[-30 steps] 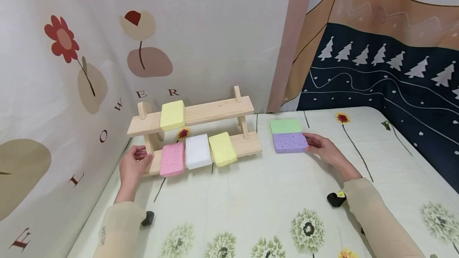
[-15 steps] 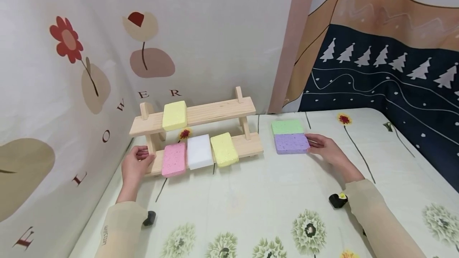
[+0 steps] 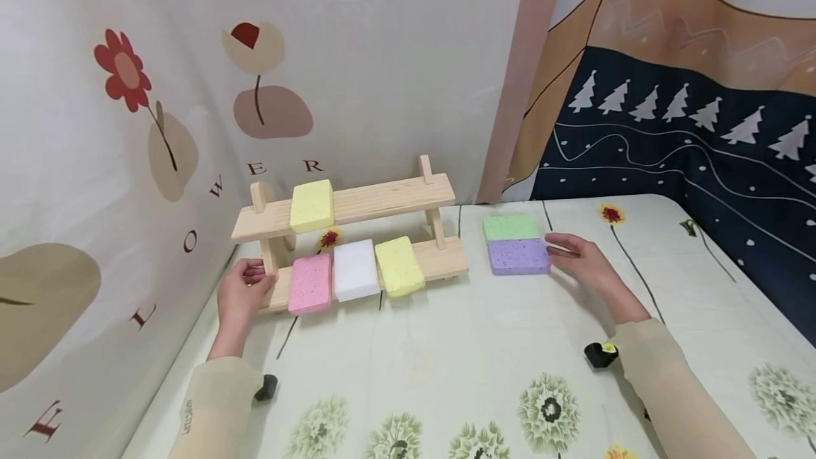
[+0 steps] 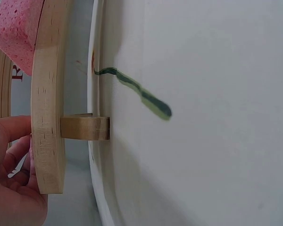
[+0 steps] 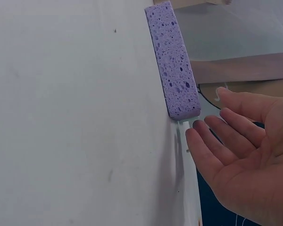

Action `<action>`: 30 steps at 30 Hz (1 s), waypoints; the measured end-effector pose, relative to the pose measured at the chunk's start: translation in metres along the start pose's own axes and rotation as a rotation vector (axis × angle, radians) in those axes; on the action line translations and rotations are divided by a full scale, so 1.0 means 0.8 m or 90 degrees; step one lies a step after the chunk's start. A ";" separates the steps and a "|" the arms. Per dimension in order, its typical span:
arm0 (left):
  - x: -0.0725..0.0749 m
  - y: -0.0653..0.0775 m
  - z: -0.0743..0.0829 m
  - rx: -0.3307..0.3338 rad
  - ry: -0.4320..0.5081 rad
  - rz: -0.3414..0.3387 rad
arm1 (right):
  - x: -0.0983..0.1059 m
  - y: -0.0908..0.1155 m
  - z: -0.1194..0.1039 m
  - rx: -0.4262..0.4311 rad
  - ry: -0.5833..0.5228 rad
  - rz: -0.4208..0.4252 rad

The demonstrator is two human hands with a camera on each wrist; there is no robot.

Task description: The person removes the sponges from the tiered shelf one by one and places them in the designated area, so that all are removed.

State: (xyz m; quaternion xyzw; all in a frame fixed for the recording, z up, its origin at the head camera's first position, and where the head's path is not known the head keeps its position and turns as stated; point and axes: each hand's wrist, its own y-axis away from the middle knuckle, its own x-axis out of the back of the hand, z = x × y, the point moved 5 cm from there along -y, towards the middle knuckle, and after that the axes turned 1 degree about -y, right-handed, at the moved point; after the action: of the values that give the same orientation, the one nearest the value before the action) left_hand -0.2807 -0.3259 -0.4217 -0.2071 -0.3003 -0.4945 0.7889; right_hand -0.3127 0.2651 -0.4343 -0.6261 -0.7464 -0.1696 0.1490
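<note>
Left hand [image 3: 241, 295] grips pale-wood two-tier rack [image 3: 395, 195], right hand [image 3: 585, 265] empty beside purple rectangular sponge [image 3: 519, 256], which a stray nudge might skew.

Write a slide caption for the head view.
Left hand holds a two-tier wooden shelf bearing four sponges; open right hand beside a purple sponge, a green one behind it.

Pale fabric backdrop [image 3: 395, 55] across left and centre of frame, printed with a red flower [image 3: 125, 69] at upper left and dark red letters [image 3: 256, 169] below. Pinkish band [image 3: 520, 69] borders a second hanging at upper right: brown peaks [image 3: 695, 27] over white trees [image 3: 741, 126] on navy. Counter [image 3: 414, 353] wears a pale flower-printed cover; lighting soft.
</note>
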 end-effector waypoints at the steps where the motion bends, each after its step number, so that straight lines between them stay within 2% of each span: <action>1: 0.000 0.000 0.000 0.001 0.002 -0.001 | 0.000 0.000 -0.001 0.001 -0.008 0.001; 15: -0.001 0.000 -0.001 -0.004 0.004 -0.001 | 0.002 -0.002 -0.013 0.008 -0.017 0.045; 25: 0.002 0.000 0.002 -0.020 -0.002 0.010 | 0.000 0.001 -0.024 0.052 -0.037 0.060; 30: 0.003 0.002 0.002 -0.027 -0.001 0.012 | -0.007 0.004 -0.032 0.052 -0.029 0.064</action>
State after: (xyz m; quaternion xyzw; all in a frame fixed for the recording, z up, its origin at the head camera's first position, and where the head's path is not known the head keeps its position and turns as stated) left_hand -0.2792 -0.3257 -0.4185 -0.2266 -0.2884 -0.4933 0.7888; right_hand -0.3087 0.2495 -0.4135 -0.6599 -0.7235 -0.1170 0.1656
